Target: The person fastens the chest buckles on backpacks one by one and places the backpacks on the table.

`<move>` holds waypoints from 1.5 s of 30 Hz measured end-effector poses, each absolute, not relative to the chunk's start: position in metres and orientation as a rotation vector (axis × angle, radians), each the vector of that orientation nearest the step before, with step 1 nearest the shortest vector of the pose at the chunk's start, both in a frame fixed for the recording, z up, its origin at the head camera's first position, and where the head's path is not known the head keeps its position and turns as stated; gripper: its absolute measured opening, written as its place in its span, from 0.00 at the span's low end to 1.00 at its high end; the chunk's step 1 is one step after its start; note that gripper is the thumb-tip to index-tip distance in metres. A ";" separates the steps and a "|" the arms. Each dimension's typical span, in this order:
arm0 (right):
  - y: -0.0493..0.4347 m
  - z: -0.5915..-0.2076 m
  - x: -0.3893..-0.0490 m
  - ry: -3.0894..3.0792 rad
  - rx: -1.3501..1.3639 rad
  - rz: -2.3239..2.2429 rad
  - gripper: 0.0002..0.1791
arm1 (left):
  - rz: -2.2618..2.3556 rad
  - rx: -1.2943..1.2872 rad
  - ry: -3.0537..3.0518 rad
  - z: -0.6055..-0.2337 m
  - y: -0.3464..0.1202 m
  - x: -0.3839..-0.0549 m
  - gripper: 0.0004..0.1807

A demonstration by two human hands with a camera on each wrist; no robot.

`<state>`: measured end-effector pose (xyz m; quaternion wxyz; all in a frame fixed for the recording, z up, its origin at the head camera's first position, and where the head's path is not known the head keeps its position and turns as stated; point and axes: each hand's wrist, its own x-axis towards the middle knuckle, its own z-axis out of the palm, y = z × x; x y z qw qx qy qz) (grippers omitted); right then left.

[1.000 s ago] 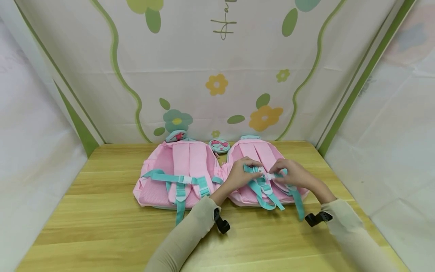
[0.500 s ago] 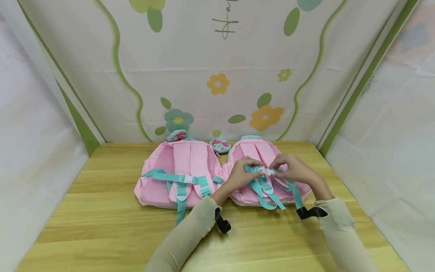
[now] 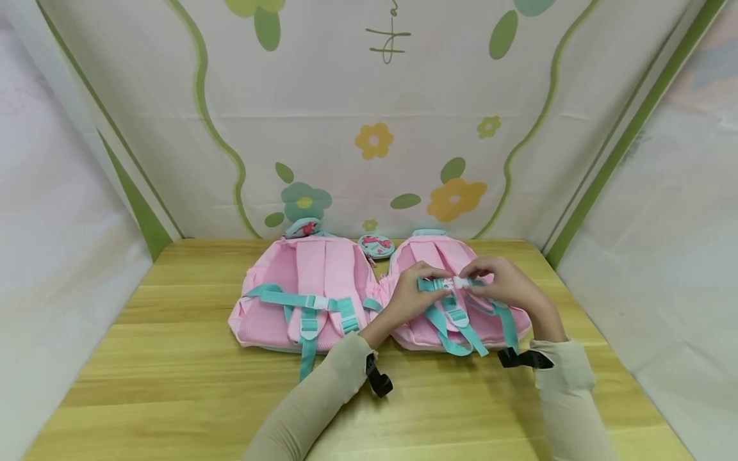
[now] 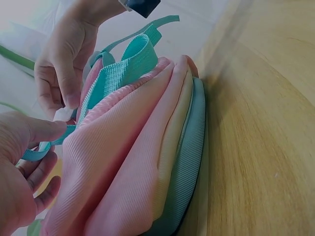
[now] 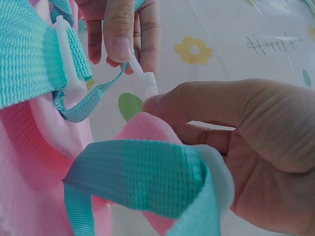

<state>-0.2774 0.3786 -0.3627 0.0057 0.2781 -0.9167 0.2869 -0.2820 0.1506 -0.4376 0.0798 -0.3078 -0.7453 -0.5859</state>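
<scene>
On the wooden table lies a pink backpack (image 3: 428, 248), back panel up, with teal webbing straps. Above it my left hand (image 3: 407, 297) pinches one half of a white side-release buckle (image 3: 454, 283) on a teal strap. From the opposite side, my right hand (image 3: 503, 283) pinches the other half between thumb and fingers. In the right wrist view the two white buckle halves (image 5: 149, 82) meet end to end; whether they are latched cannot be told. A teal strap (image 5: 147, 172) loops beneath the right hand. The left wrist view shows the left thumb over a teal strap (image 4: 37, 153).
A second pink backpack (image 3: 311, 269) lies just left, its teal chest strap (image 3: 285, 299) joined by a white buckle. A round teal pouch (image 3: 377, 246) rests between the bags at the back. Fabric walls enclose the wooden table (image 3: 173, 358) at back and sides.
Both hands have risen slightly. The right hand has brought its buckle half up level with the left one, and the two halves have come together in line.
</scene>
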 end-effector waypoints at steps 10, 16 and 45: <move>0.378 -0.363 -0.278 -2.849 0.896 0.937 0.10 | -1.714 -0.942 -2.215 -0.436 0.151 -0.281 0.16; 0.378 -0.364 -0.279 -2.857 0.894 0.965 0.11 | -1.726 -0.926 -2.227 -0.436 0.150 -0.281 0.16; 0.376 -0.367 -0.280 -2.870 0.923 1.006 0.10 | -1.657 -0.916 -2.286 -0.436 0.151 -0.280 0.15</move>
